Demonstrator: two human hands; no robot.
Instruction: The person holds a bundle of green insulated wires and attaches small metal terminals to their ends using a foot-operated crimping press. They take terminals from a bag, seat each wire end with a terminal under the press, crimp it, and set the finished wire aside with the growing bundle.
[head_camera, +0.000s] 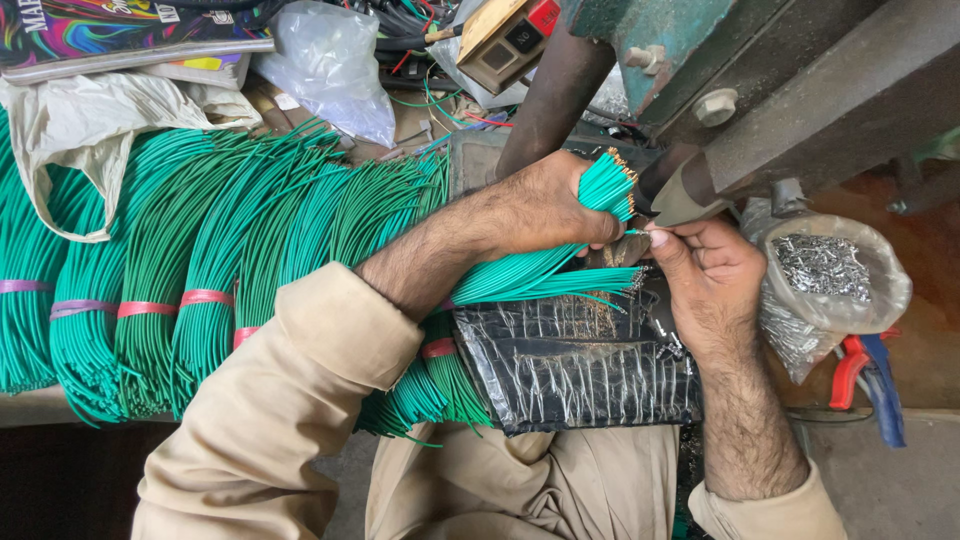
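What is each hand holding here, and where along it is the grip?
The left hand grips a bunch of green wires near their stripped ends. The right hand pinches something small at its fingertips; it cannot be told what.

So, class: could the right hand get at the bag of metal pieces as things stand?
Probably yes: the right hand lies just beside the bag, whose open top faces up with nothing between them, though its fingers pinch a wire.

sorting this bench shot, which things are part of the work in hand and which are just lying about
In use:
left hand
right hand
held green wire bunch
bag of metal bits

Lying about:
bundled green wires
red-handled pliers
clear plastic bag
colourful book
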